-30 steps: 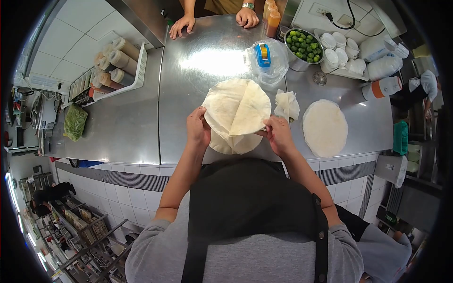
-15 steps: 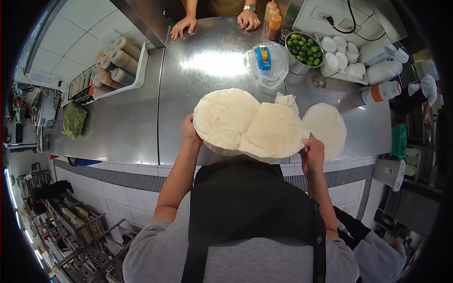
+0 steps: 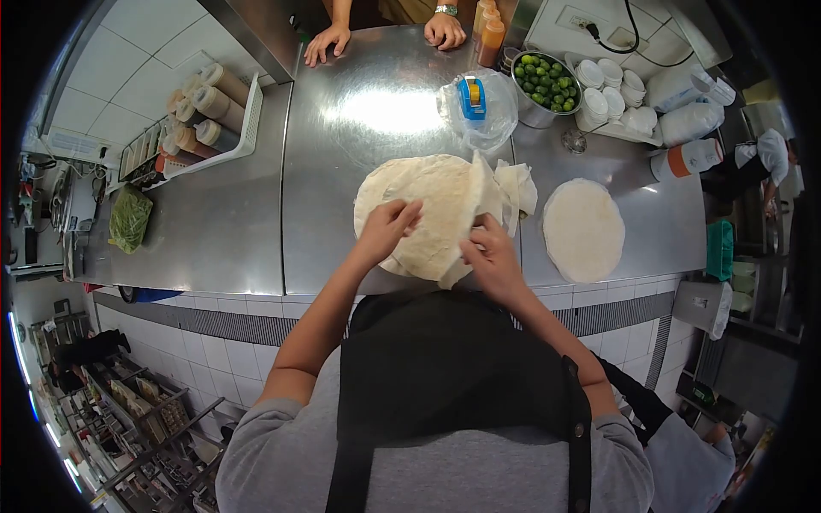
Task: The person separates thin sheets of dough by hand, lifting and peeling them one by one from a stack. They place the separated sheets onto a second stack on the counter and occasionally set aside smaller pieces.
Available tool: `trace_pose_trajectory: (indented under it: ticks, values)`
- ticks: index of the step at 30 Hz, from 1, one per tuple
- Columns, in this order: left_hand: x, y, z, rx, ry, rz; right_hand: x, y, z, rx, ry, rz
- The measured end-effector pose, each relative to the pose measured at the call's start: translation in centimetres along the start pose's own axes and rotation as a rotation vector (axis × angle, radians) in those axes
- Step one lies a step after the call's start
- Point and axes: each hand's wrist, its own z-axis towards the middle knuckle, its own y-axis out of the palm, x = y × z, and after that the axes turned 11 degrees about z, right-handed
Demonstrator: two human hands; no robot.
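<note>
A stack of large, pale, round flatbreads (image 3: 416, 184) lies on the steel counter in front of me. The top flatbread's right part stands raised as a flap (image 3: 481, 192). My right hand (image 3: 496, 261) pinches that flap near its lower edge. Over the middle of the stack is my left hand (image 3: 389, 229), its thumb and fingers a little apart with nothing between them. A separate round flatbread (image 3: 584, 231) lies flat to the right. Crumpled whitish wrapping (image 3: 517, 188) shows just beyond the stack's right side.
Beyond the stack are a blue tape dispenser (image 3: 471, 98) on a plastic bag, a pot of green limes (image 3: 545, 83) and white lidded cups (image 3: 609, 94). Sauce bottles fill a white basket (image 3: 248, 128) at left. Another person's hands (image 3: 445, 30) rest at the counter's far edge.
My left hand has moved from the stack's left edge to over its middle. My right hand has come left and the flatbread's right part is now folded upward.
</note>
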Motion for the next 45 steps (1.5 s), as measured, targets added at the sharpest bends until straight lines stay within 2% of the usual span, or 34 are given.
trace_pose_trajectory:
  ticks: [1,3,4,6,7,8,9,10,11,12,13,14,16,17,19,20,22,24,26,27,28,30,31,33,37,39,40,41,42,43,44,45]
  values:
    - [1.0,0.9,0.7,-0.073,0.014,-0.296,0.7,1.2,0.5,-0.016,-0.013,-0.033]
    - [1.6,1.9,4.2,-0.236,-0.149,-0.535,1.2,3.0,1.0,-0.026,-0.025,-0.068]
    - [1.0,1.8,6.5,-0.241,-0.148,-0.534,1.2,3.7,1.1,-0.088,-0.075,-0.094]
    - [0.7,1.6,10.1,-0.553,-0.239,-0.701,1.9,4.0,1.0,-0.142,-0.125,-0.119]
    - [1.1,1.3,10.7,-0.561,-0.238,-0.696,2.6,3.9,0.9,-0.241,-0.13,-0.087]
    - [1.5,1.1,11.3,-0.492,-0.284,-0.556,3.3,3.7,0.7,-0.339,-0.132,-0.055]
    - [2.1,1.0,11.5,-0.423,-0.326,-0.417,4.1,2.9,0.8,-0.331,-0.129,-0.057]
    - [1.0,1.7,12.1,-0.431,-0.326,-0.415,4.7,1.5,0.9,-0.304,-0.066,-0.14]
    - [-0.8,2.7,13.0,-0.383,-0.112,-0.15,5.4,0.0,1.1,-0.275,-0.003,-0.223]
    - [-1.7,3.4,13.7,-0.327,0.106,0.113,5.3,-1.5,1.4,-0.132,0.163,-0.228]
    - [3.6,2.1,9.9,-0.302,-0.005,0.087,4.9,-2.8,1.7,0.012,0.326,-0.229]
    - [3.4,2.3,8.6,-0.308,0.002,0.092,4.4,-3.9,1.7,0.022,0.324,-0.228]
    - [3.1,2.1,7.0,-0.336,0.2,0.247,3.2,-5.5,2.0,0.416,-0.067,-0.516]
    - [2.9,2.3,6.0,-0.347,0.206,0.25,2.5,-5.8,2.3,0.428,-0.063,-0.518]
    - [2.6,2.8,4.1,-0.434,0.623,0.225,1.5,-6.1,2.7,0.211,-0.442,-0.733]
    - [2.8,3.0,3.7,-0.441,0.623,0.224,2.4,-6.2,2.7,0.214,-0.435,-0.734]
    - [3.8,2.8,2.8,-0.513,0.72,0.445,4.1,-6.1,2.8,0.023,-0.439,-0.733]
    - [5.1,2.3,2.9,-0.547,0.674,0.457,4.6,-6.1,2.6,0.069,-0.428,-0.783]
    - [6.2,1.9,5.1,-0.752,0.481,0.357,4.7,-5.9,2.5,0.11,-0.423,-0.831]
    - [6.4,2.5,6.7,-0.688,0.334,0.37,5.0,-5.6,2.2,0.12,-0.465,-0.819]
    - [7.2,3.3,7.1,-0.685,0.33,0.367,5.2,-5.5,2.0,0.134,-0.506,-0.806]
    - [8.9,4.5,7.9,-0.162,0.694,0.093,5.3,-5.6,1.8,0.101,-0.542,-0.815]
    - [8.5,4.7,8.7,-0.164,0.701,0.098,5.1,-5.8,1.8,0.073,-0.578,-0.827]
    - [6.7,5.6,10.8,0.181,1.193,0.837,4.4,-6.2,1.5,0.029,-0.59,-0.814]
    - [6.1,4.4,12.0,0.162,1.31,0.817,4.5,-6.9,-0.2,-0.102,-0.562,-0.765]
    - [6.3,3.0,11.9,0.047,1.074,0.829,3.7,-7.0,-0.5,-0.054,-0.596,-0.749]
    - [5.9,2.0,12.3,0.05,1.077,0.831,2.8,-7.0,-0.4,-0.015,-0.629,-0.728]
    - [5.4,0.6,12.6,0.172,0.971,0.754,1.8,-6.8,-0.3,-0.014,-0.631,-0.727]
    - [4.8,-0.9,12.8,0.292,0.863,0.676,0.8,-6.7,0.2,0.103,-0.61,-0.689]
    - [4.1,-2.4,12.7,0.275,0.579,0.593,0.2,-6.7,0.7,0.218,-0.587,-0.649]
    - [3.3,-3.7,12.4,0.256,0.295,0.503,0.6,-6.7,1.3,0.215,-0.592,-0.647]
    - [2.0,-4.5,12.2,0.264,0.295,0.504,1.8,-6.9,2.3,0.268,-0.41,-0.447]
